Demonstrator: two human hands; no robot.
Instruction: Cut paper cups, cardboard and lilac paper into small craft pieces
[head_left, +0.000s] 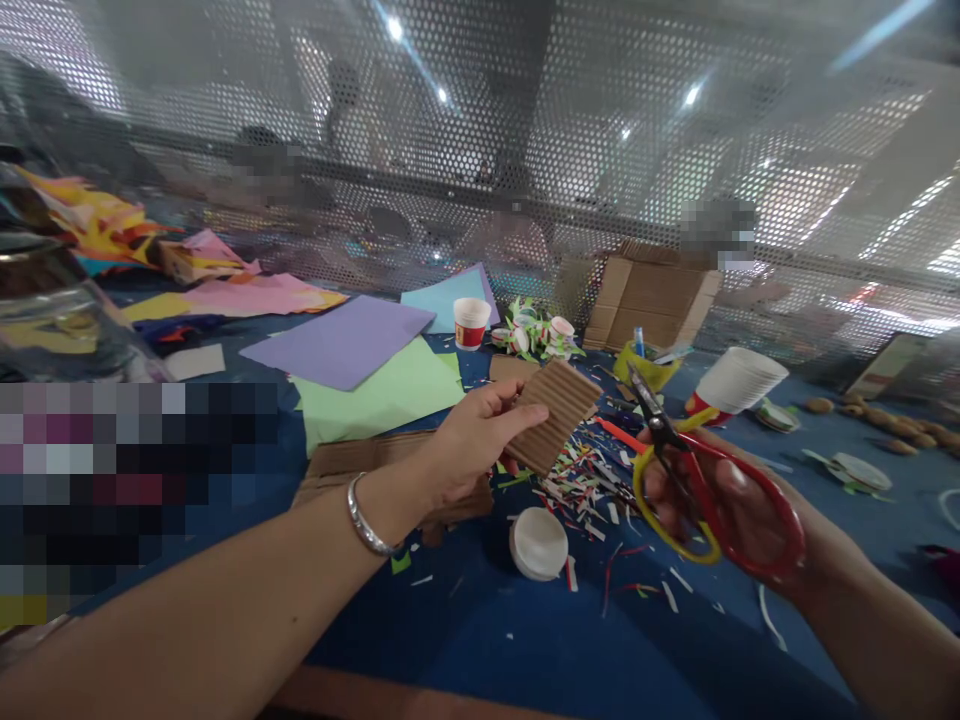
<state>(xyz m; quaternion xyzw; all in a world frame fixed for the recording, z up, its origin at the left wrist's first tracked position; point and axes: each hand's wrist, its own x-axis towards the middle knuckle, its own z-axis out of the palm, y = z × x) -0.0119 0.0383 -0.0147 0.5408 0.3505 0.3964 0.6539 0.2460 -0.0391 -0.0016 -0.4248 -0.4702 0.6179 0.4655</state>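
My left hand (469, 440), with a silver bangle at the wrist, pinches a small piece of corrugated cardboard (556, 410) and holds it above the blue table (525, 640). My right hand (739, 510) grips scissors (694, 480) with red and yellow handles, their blades nearly closed and pointing up-left, a short way right of the cardboard. Paper scraps (592, 480) lie below both hands. A white cup bottom (538, 543) rests on the table under them.
Purple (337, 342), green (382, 395) and blue (446, 298) paper sheets lie at the back left. Paper cups (471, 322) (739, 382), a cardboard box (649, 300) and brown cardboard pieces (360, 455) surround the work spot. A perforated screen (480, 150) closes the far side.
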